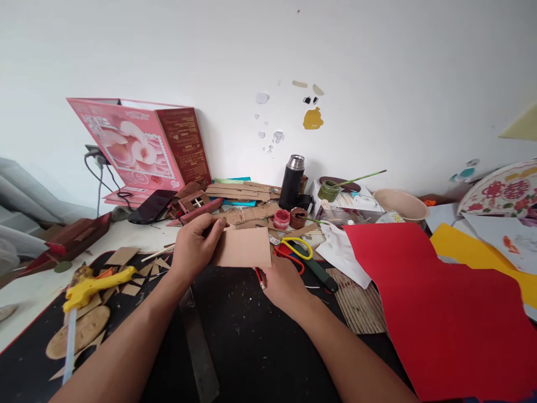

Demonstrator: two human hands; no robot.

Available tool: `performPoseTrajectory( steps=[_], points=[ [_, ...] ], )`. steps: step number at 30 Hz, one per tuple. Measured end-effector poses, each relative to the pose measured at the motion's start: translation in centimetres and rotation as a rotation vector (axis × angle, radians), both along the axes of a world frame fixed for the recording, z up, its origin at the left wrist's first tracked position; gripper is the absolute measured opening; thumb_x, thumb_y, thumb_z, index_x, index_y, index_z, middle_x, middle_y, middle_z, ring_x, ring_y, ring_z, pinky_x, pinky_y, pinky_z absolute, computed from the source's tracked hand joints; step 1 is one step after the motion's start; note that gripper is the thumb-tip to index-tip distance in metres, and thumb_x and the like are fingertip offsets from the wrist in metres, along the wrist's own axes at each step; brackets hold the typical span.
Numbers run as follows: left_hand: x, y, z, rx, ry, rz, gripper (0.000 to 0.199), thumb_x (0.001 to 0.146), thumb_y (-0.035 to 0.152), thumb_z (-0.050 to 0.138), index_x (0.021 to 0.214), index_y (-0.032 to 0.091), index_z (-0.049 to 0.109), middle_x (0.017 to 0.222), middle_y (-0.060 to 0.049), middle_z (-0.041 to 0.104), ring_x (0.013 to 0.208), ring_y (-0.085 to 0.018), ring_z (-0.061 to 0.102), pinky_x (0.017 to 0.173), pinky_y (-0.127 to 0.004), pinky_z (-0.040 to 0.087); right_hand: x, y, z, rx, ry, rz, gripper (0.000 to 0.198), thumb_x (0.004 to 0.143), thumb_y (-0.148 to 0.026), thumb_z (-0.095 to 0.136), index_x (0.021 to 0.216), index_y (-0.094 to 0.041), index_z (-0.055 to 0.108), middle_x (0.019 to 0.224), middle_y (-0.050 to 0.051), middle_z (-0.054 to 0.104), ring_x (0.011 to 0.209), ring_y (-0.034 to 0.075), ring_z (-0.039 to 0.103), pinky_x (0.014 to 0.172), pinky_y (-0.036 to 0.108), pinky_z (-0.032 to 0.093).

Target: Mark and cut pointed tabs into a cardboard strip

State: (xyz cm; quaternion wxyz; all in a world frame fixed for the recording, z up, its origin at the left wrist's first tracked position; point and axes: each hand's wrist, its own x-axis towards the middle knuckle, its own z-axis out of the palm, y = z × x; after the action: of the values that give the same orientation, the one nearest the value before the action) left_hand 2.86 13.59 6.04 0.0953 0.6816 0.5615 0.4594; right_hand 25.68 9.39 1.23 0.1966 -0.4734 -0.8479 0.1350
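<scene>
A rectangular piece of cardboard (243,248) is held up above the black mat (247,341). My left hand (196,243) is closed on its left edge, thumb on the near face. At the lower right corner, my right hand (285,285) is closed around a red pencil (260,277); most of its fingers are hidden behind the cardboard. Just beyond that hand lie scissors (298,247) with yellow and red handles, beside a dark green handle (318,272). A metal ruler (200,352) rests on the mat below my left hand.
A yellow glue gun (94,286) lies among cardboard scraps at left. Paint jars (282,219), a black thermos (291,184) and a pink box (138,145) stand toward the wall. Red paper (453,302) covers the right side, next to a corrugated piece (356,299).
</scene>
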Motion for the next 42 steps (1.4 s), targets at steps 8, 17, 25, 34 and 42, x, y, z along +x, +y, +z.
performPoseTrajectory(
  steps=[8, 17, 25, 34, 42],
  points=[
    [-0.7, 0.2, -1.2, 0.039, 0.135, 0.002, 0.035, 0.102, 0.044, 0.052, 0.082, 0.023, 0.072, 0.081, -0.005, 0.078, 0.079, -0.022, 0.071, 0.076, -0.032, 0.051, 0.3, 0.1, 0.4, -0.04, -0.002, -0.038, 0.041, 0.092, -0.001, 0.062, 0.122, -0.022, 0.081, 0.119, 0.015, 0.084, 0.106, 0.034, 0.079, 0.084, 0.035, 0.055],
    [-0.7, 0.2, -1.7, 0.049, 0.203, -0.01, 0.036, 0.106, 0.044, 0.051, 0.084, 0.024, 0.071, 0.084, -0.006, 0.078, 0.083, -0.023, 0.072, 0.075, -0.033, 0.049, 0.3, 0.0, 1.0, -0.141, 0.082, -0.079, 0.032, 0.085, 0.001, 0.065, 0.104, -0.019, 0.082, 0.1, 0.013, 0.085, 0.089, 0.029, 0.078, 0.077, 0.032, 0.052],
    [-1.9, 1.1, -2.0, 0.045, 0.208, 0.087, 0.037, 0.105, 0.045, 0.05, 0.086, 0.023, 0.074, 0.092, -0.008, 0.083, 0.087, -0.025, 0.075, 0.078, -0.034, 0.05, 0.5, 0.1, 1.2, -0.261, 0.303, -0.097, 0.04, 0.088, 0.006, 0.056, 0.102, -0.022, 0.082, 0.065, -0.002, 0.072, 0.062, 0.019, 0.071, 0.067, 0.027, 0.046],
    [-1.7, 1.6, -1.5, 0.024, 0.287, 0.125, 0.038, 0.106, 0.045, 0.049, 0.089, 0.024, 0.075, 0.098, -0.009, 0.084, 0.092, -0.026, 0.076, 0.078, -0.034, 0.051, 0.6, 0.3, 1.0, -0.353, 0.566, -0.078, 0.029, 0.107, -0.021, 0.053, 0.098, -0.02, 0.081, 0.06, -0.002, 0.068, 0.052, 0.018, 0.065, 0.059, 0.027, 0.048],
    [-1.5, 0.6, 1.3, -0.008, 0.49, 0.151, 0.04, 0.11, 0.043, 0.047, 0.088, 0.023, 0.074, 0.1, -0.012, 0.083, 0.092, -0.028, 0.077, 0.072, -0.033, 0.048, 0.9, 0.3, 2.4, -0.68, 0.929, 0.082, 0.025, 0.097, -0.043, 0.066, 0.095, -0.019, 0.069, 0.109, 0.011, 0.083, 0.052, 0.011, 0.067, 0.042, 0.02, 0.045]
  ],
)
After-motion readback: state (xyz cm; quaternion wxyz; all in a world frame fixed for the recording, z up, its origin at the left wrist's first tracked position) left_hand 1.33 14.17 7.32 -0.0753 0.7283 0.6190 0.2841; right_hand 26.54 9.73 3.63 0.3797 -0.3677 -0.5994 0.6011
